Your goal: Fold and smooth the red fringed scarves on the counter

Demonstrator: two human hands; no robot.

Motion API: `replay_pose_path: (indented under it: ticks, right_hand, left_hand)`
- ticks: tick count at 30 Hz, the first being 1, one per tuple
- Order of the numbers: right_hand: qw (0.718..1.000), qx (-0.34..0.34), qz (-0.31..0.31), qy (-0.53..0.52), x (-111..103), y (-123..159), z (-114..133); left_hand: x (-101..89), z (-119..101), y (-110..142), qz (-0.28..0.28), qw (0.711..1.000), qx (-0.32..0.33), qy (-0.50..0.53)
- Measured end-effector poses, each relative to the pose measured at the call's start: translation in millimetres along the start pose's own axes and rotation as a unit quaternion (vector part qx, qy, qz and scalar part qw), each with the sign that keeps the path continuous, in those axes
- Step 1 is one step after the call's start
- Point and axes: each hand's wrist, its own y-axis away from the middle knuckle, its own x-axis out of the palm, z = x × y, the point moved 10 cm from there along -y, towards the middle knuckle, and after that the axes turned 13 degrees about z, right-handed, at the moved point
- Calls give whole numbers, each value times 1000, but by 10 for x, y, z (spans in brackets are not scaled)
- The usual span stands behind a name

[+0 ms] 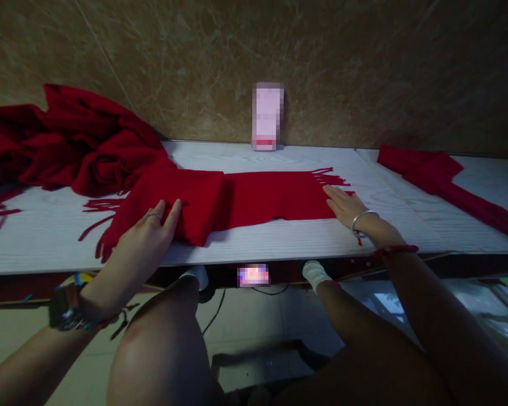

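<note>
A red fringed scarf (262, 197) lies flat across the white wood-grain surface, its left part folded over into a thicker layer. On that folded part rests my left hand (150, 234), fingers stretched out and pressing on the cloth. Tassels stick out at both ends of the scarf. My right hand (342, 206) lies flat on the right end, beside the tassels, with its fingers extended. Neither hand grips the fabric.
A heap of red scarves (80, 141) sits at the left against the brown marbled wall (195, 67). Another red strip of cloth (432, 169) lies at the right. A blurred pink object (267, 115) leans on the wall. My knees are below the front edge.
</note>
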Motion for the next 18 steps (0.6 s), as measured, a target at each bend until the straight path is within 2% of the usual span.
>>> replay_pose_path:
  ticks: [4,7,10,12,14,18]
  right_hand:
    - [1000,-14,17,2,22,-18,-264]
    - [1000,-28,9,9,9,-57,-327]
    - [998,-36,-32,27,-76,-89,-307]
    - [996,-44,-61,42,-158,-86,-222]
    - [995,-60,-70,48,-226,-63,-59]
    - [991,-118,-42,34,-271,27,462]
  left_hand:
    - [-25,-93,-3,10,1000,15,11]
    - [71,-101,-61,22,998,55,21]
    - [179,-22,-148,41,995,72,61]
    - [182,-46,-196,55,990,91,96]
    - [137,-176,-233,75,984,115,114]
    - [19,-472,-299,100,982,111,115]
